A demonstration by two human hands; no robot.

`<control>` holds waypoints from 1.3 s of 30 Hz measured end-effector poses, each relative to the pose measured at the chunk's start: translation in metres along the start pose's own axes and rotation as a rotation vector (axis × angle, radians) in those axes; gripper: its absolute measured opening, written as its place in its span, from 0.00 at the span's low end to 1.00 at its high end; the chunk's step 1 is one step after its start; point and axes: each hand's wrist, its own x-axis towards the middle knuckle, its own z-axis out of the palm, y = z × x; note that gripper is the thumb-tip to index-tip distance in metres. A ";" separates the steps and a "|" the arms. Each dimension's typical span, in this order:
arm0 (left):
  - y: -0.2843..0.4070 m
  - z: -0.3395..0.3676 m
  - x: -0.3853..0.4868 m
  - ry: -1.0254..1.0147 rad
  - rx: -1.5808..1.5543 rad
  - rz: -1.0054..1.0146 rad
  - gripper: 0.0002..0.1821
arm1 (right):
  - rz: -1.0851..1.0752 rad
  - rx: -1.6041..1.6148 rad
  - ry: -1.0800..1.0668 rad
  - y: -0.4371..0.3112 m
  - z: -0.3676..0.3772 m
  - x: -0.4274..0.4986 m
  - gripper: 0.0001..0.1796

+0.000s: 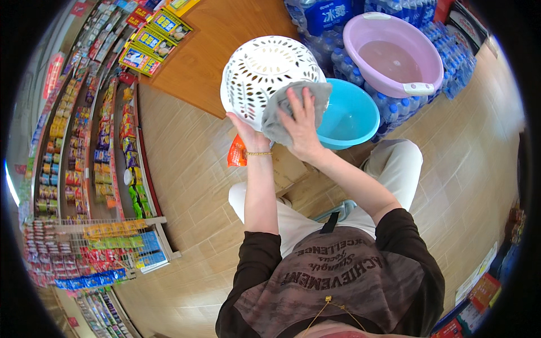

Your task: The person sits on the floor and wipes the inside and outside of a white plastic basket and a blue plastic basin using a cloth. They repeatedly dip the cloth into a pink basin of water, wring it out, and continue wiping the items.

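My left hand (249, 133) grips the lower rim of a white perforated plastic basket (270, 59), its leaf-shaped holes facing me. My right hand (303, 120) presses a grey cloth (277, 110) flat against the basket's lower right side, fingers spread over the fabric. Behind and to the right of the basket is a light blue plastic basin (353, 114), partly covered by the basket and cloth. Farther right, a pink plastic tub (393, 55) holding cloudy water rests on packs of bottled water (391, 114). An orange packet (237, 153) shows behind my left wrist.
A wooden table or counter (198, 55) stands ahead, with yellow boxes (154, 40) along its left edge. Store shelves (88, 148) of packaged goods curve along the left. A cardboard box (287, 167) lies on the tiled floor (190, 181) below my arms.
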 end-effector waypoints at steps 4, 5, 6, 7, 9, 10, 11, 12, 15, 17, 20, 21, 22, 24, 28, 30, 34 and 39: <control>-0.006 -0.013 -0.004 -0.016 0.071 0.063 0.40 | -0.158 -0.199 -0.238 -0.013 0.006 0.006 0.28; -0.005 -0.014 -0.003 -0.017 0.066 0.059 0.40 | -0.193 -0.230 -0.292 -0.013 0.000 0.011 0.28; -0.004 -0.016 -0.003 -0.018 0.061 0.054 0.40 | -0.222 -0.242 -0.277 -0.012 -0.001 0.018 0.28; -0.003 -0.017 -0.002 -0.019 0.096 0.082 0.40 | -0.250 -0.254 -0.261 -0.010 0.000 0.025 0.28; -0.005 -0.010 -0.010 0.016 0.089 0.076 0.39 | -0.244 -0.226 -0.205 -0.010 -0.005 0.040 0.29; -0.006 -0.007 -0.014 0.033 0.085 0.072 0.38 | -0.181 -0.130 -0.231 -0.007 -0.005 0.048 0.29; -0.003 -0.010 -0.012 0.043 0.054 0.083 0.37 | -0.122 -0.031 -0.252 -0.004 -0.004 0.058 0.29; -0.002 -0.008 -0.013 0.016 0.060 0.072 0.37 | -0.056 0.057 -0.267 0.006 -0.004 0.069 0.29; 0.004 -0.006 -0.019 -0.055 0.014 0.036 0.35 | -0.071 -0.030 -0.191 0.075 0.009 0.090 0.27; 0.007 -0.005 -0.020 -0.023 0.001 0.043 0.35 | 0.073 0.061 -0.177 0.095 0.004 0.092 0.25; 0.014 -0.007 -0.020 -0.006 0.017 0.055 0.37 | 0.370 0.445 -0.167 0.114 -0.003 0.077 0.22; 0.017 -0.011 -0.019 -0.019 -0.007 0.039 0.38 | 0.432 0.498 -0.166 0.113 -0.005 0.067 0.21; 0.019 -0.014 -0.018 -0.033 -0.030 0.024 0.38 | 0.493 0.552 -0.165 0.113 -0.004 0.059 0.20; 0.019 -0.010 -0.021 -0.013 -0.033 -0.001 0.38 | 0.548 0.622 0.008 0.106 0.002 0.040 0.20; 0.013 -0.002 -0.020 0.058 0.018 0.012 0.39 | 0.608 0.718 0.213 0.079 -0.002 0.017 0.18; 0.012 -0.007 -0.015 0.030 0.043 0.048 0.40 | 0.477 0.618 0.178 0.043 -0.018 0.024 0.18; 0.001 0.007 -0.022 -0.052 0.251 0.094 0.39 | -0.102 -0.070 0.055 0.005 -0.002 0.036 0.19; 0.012 0.006 -0.027 0.065 0.255 -0.019 0.37 | -0.274 -0.115 -0.088 -0.019 0.011 0.018 0.14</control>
